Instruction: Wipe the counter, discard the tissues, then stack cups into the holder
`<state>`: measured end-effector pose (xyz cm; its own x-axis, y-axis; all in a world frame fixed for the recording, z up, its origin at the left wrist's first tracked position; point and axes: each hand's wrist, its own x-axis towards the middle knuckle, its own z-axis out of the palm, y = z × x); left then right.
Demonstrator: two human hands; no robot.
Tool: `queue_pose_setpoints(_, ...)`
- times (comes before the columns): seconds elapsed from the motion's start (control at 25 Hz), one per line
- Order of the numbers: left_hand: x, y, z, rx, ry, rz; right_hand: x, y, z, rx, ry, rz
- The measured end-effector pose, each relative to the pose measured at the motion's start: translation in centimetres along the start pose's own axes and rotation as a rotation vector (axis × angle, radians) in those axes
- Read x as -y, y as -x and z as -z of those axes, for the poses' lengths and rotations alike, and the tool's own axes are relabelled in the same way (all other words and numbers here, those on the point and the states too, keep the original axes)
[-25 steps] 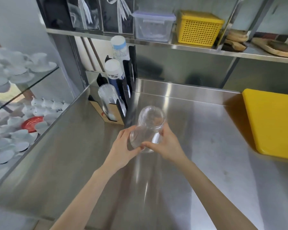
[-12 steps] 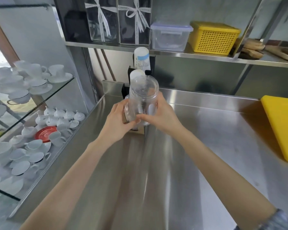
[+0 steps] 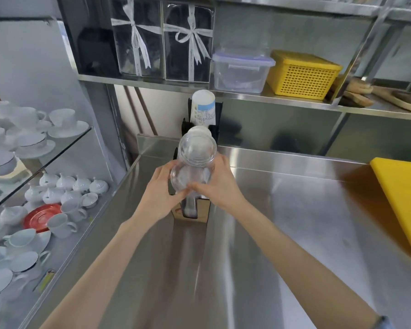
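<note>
A stack of clear plastic cups (image 3: 195, 160) is held upside down between both my hands, right above the front slot of the black cup holder (image 3: 201, 211) at the back left of the steel counter (image 3: 282, 222). My left hand (image 3: 158, 194) grips its lower left side and my right hand (image 3: 220, 184) grips its lower right side. Behind it the holder carries a white cup stack (image 3: 199, 130) and a taller white and blue paper cup stack (image 3: 204, 108). The holder's front slot is mostly hidden by my hands.
A yellow cutting board (image 3: 403, 200) lies at the counter's right edge. The shelf above holds a clear lidded box (image 3: 241, 71), a yellow basket (image 3: 303, 76) and ribboned packs (image 3: 188, 41). Glass shelves with white cups and a red saucer (image 3: 42, 217) stand to the left.
Both hands have carried the clear cup stack from the middle of the counter back to the holder and brought it over the front slot. The view has moved closer to the holder.
</note>
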<state>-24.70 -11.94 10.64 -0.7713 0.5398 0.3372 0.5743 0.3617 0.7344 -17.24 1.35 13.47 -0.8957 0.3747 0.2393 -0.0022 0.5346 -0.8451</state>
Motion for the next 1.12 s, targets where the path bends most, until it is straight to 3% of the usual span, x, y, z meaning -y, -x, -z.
queue_pose_setpoints(0.24, 2.4, -0.4, -1.8, 0.088, -0.046, 0.121, -2.2, -0.3, -1.9, 0.014, 0.01, -0.072)
queue_pose_setpoints(0.48, 2.3, -0.6, -0.9, 0.124, -0.092, 0.112, -2.6, 0.3, -1.2, 0.071, 0.1, -0.118)
queue_pose_setpoints(0.64, 1.3, 0.0, 0.3, 0.096, -0.085, 0.046, -2.2, 1.3, -0.5, 0.018, 0.256, 0.036)
queue_pose_setpoints(0.76, 0.6, 0.3, 0.4, 0.105, -0.226, -0.075, -2.4, 2.0, -0.5, 0.008, 0.473, 0.194)
queue_pose_setpoints(0.88, 0.4, 0.4, 0.1, 0.113, -0.381, -0.097, -2.7, 2.1, -0.7, 0.073, 0.589, 0.178)
queue_pose_setpoints(1.12, -0.3, -0.1, 0.4, 0.198, -0.472, -0.042, -1.8, 1.6, 0.3, 0.183, 0.636, 0.149)
